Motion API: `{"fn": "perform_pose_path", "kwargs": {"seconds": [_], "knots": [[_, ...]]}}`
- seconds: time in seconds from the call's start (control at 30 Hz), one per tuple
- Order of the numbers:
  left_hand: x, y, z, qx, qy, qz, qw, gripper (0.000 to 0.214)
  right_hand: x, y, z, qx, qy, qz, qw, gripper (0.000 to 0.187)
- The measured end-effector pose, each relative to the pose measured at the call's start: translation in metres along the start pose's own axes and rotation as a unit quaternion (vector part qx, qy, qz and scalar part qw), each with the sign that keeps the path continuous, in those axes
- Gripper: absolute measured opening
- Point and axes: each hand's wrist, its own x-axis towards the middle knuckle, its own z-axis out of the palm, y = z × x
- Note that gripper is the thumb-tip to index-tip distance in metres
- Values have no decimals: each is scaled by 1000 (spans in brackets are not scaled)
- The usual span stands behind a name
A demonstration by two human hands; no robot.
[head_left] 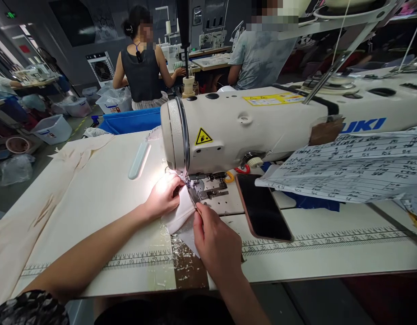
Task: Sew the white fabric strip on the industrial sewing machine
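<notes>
A piece of pale fabric (pixel 182 208) lies under the head of a white sewing machine (pixel 215 131), its lower end reaching toward the table's front. Close by the lit needle area, my left hand (pixel 164 195) pinches the fabric's upper left edge with closed fingers. My right hand (pixel 218 239) is closed around slim metal tweezers (pixel 194 198), whose tips point at the presser foot along the fabric's right side. The machine's metal plate (pixel 211 192) shows just right of the fabric. The exact stitching point is partly hidden by my left fingers.
A phone (pixel 264 207) lies right of my right hand, beside handwritten sheets (pixel 340 167). A pale blue-green flat tool (pixel 138 160) rests behind my left hand. More pale fabric (pixel 42 203) covers the table's left side. Printed rulers (pixel 141 260) run along the front. Two people sit beyond.
</notes>
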Motion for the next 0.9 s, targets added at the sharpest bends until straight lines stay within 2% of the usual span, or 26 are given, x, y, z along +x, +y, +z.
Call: {"fn": "perform_pose_path", "kwargs": {"seconds": [0.1,0.27,0.43,0.77,0.9], "knots": [[0,-3,3,39,10,7,999,14,0,0,0,0,0,0,1000,38],[-2,-8,4,-52,33,-10,998,9,-2,1,1,3,3,0,1000,34],[-2,-7,1,-96,19,-27,995,9,-2,1,2,-2,0,-3,1000,33],[0,-7,0,19,26,81,996,23,0,-2,2,-36,-11,-21,999,30],[1,-8,-9,-4,-38,117,992,25,-4,-3,-4,-43,-7,-22,999,31]]}}
